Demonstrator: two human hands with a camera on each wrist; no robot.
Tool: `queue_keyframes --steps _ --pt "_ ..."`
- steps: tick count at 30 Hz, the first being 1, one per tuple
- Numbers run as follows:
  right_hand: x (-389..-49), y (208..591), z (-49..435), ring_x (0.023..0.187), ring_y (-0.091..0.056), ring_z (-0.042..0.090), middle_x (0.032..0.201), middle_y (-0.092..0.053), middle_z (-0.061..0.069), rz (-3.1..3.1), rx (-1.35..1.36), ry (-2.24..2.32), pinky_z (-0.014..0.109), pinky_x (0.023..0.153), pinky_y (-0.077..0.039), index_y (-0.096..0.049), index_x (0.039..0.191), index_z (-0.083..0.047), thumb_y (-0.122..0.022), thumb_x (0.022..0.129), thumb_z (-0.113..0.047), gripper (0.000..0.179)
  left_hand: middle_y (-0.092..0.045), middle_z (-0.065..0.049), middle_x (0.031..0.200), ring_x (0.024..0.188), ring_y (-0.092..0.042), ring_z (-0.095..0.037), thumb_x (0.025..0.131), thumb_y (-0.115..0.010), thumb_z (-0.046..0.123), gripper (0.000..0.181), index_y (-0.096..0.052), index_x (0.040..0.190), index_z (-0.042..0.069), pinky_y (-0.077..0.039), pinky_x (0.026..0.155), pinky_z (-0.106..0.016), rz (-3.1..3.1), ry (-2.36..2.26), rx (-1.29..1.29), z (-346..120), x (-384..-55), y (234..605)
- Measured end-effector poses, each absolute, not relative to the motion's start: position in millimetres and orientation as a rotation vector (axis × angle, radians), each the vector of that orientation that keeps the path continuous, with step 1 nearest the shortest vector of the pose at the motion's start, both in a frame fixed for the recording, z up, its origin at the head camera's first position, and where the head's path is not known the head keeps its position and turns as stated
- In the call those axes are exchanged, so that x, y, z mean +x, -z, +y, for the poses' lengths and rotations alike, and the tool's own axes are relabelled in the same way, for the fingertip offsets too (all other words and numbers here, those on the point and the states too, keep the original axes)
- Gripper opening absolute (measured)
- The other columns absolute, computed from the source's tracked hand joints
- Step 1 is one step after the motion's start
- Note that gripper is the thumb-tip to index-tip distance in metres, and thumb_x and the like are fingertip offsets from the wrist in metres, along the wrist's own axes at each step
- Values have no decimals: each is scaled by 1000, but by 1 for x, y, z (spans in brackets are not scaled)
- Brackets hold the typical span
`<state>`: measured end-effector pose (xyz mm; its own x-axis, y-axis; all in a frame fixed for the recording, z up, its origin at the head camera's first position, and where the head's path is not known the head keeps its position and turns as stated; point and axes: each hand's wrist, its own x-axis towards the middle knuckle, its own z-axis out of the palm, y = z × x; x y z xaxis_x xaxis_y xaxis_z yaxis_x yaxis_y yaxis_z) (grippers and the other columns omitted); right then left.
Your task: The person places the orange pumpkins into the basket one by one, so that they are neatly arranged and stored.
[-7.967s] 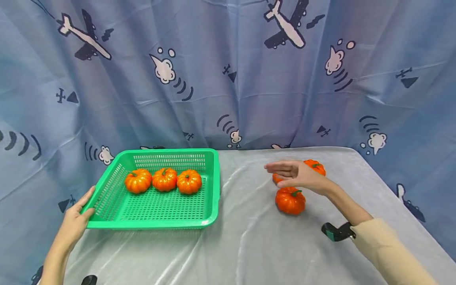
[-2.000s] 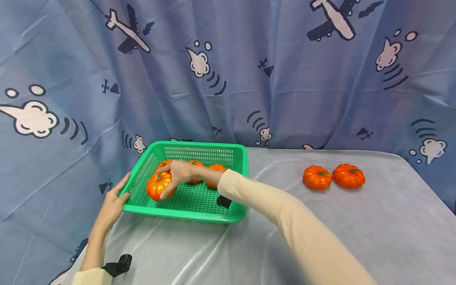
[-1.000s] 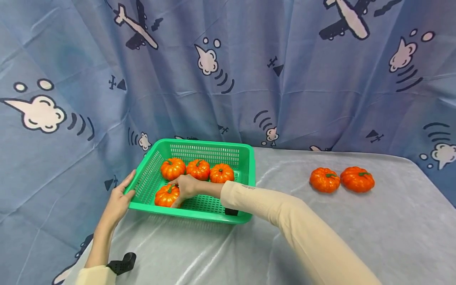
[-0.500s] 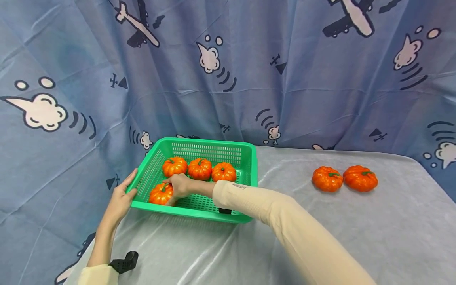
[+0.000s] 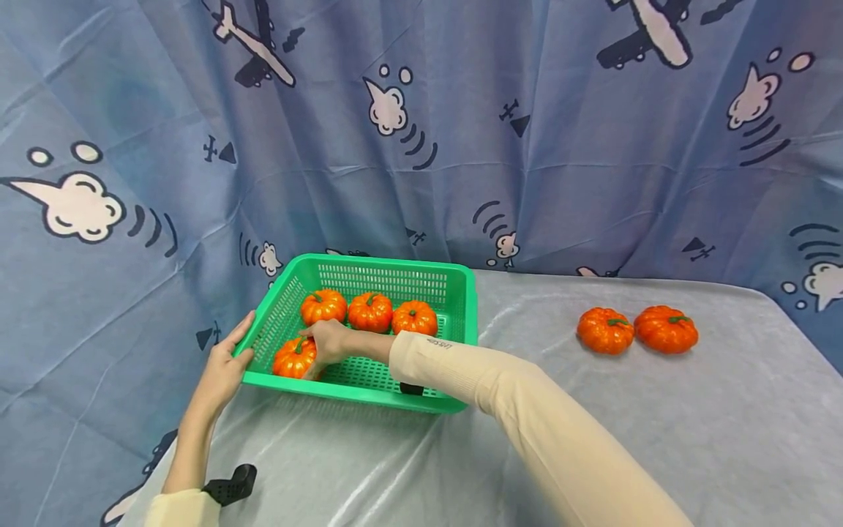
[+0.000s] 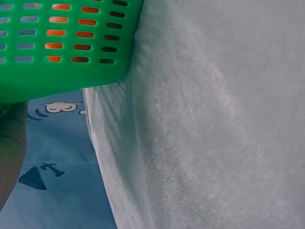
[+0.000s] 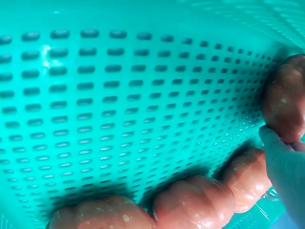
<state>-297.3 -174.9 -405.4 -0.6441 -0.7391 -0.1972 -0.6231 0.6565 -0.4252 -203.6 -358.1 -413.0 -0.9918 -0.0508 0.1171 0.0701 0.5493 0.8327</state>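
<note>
The left hand (image 5: pixel 220 369) holds the left rim of a green plastic basket (image 5: pixel 356 394), thumb on top of the edge. In the left wrist view that hand's edge shows under the basket's slotted wall (image 6: pixel 62 78). Inside the basket's front left corner, the right hand (image 5: pixel 331 340) grips a small orange pumpkin (image 5: pixel 293 359) with a green stem. The right wrist view shows fingers (image 7: pixel 274 143) against this pumpkin (image 7: pixel 286 98) near the basket floor. Behind it, three more pumpkins stand in a row: left (image 5: pixel 323 307), middle (image 5: pixel 370 312) and right (image 5: pixel 414 318).
Two further pumpkins lie side by side on the grey-covered table (image 5: pixel 527 439): one nearer (image 5: pixel 604 331) and one at its right (image 5: pixel 666 329). A blue curtain (image 5: pixel 448 146) with airplane prints hangs behind the table. The right forearm's sleeve crosses over the basket's right front.
The right hand has carried a pumpkin from the table into the basket, lowered it and slid it left into the front corner. The left hand stays on the rim; the view has shifted.
</note>
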Motion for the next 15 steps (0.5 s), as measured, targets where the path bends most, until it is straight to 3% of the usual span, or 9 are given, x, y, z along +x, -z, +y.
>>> queue_keyframes --steps 2,3,6,9,15 --pt "-298 405 -173 60 -45 7 145 -46 -1 2502 -1033 479 14 68 -45 -42 146 -12 -84 71 -33 88 -12 -20 157 125 -32 -36 95 -38 -5 64 -16 154 12 -34 74 -17 -2658 1438 -16 -357 -204 414" --pt "-298 405 -172 63 -46 7 146 -45 -1 2499 -1017 485 14 67 -45 -42 146 -13 -84 71 -33 89 -12 -20 157 127 -31 -36 95 -38 -5 65 -16 154 12 -33 75 -16 -2661 1439 -16 -356 -204 414" --pt "-297 405 -167 88 -58 10 147 -43 0 2491 -1016 480 14 73 -45 -40 147 -13 -84 72 -34 90 -11 -20 157 133 -26 -38 95 -38 -5 65 -16 154 12 -32 76 -16 -2670 1443 -21 -354 -204 415" --pt "-297 400 -159 117 -53 19 148 -43 1 2488 -1057 469 14 83 -45 -40 147 -10 -83 72 -36 91 -11 -19 157 136 -22 -39 97 -38 -4 64 -15 154 13 -31 78 -15 -2680 1440 -35 -353 -204 415" --pt "-295 366 -136 127 -47 16 145 -46 5 2421 -1133 652 18 95 -41 -45 143 -4 -81 76 -34 81 -10 -19 157 134 -24 -40 98 -37 1 61 -13 154 13 -30 76 -14 -2680 1410 -61 -360 -201 412"
